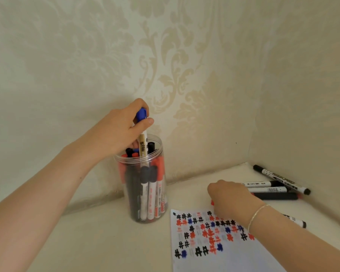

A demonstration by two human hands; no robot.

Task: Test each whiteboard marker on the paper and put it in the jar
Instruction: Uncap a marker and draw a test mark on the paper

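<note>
Clear plastic jar (143, 193), cylindrical, ribbed threaded rim, no lid on it, standing upright on the table (98, 242) near the back edge against the wall. Inside it a packed bunch of markers, upright: white barrels with black and red caps, some caps up and some down, one all-black barrel at the left side.

Left hand (124, 130) above the jar mouth, fingers and thumb pinching a blue-capped marker (142, 138) near its cap; white barrel with a gold label, upright, lower end already inside the jar among the others.

Right hand (230, 195) reaching toward the back right corner of the table, knuckles up, fingers curled down over something red at the fingertips; cannot tell whether it is actually gripped. Thin metallic bracelet (257, 216) on that wrist.

Loose markers (273, 188) in the back right corner, lying flat: white barrels with black caps, one all-black barrel, one printed "WHITEBOARD". Another white black-capped marker (296, 220) lies alone nearer the right edge, partly hidden behind the forearm.

Paper (200, 250), white sheet, flat on the table at the front right, covered with rows of hash-shaped test marks in black, red and blue, some faint. Table surface matte cream. Wall (165, 55) behind has cream damask wallpaper, slightly embossed.
</note>
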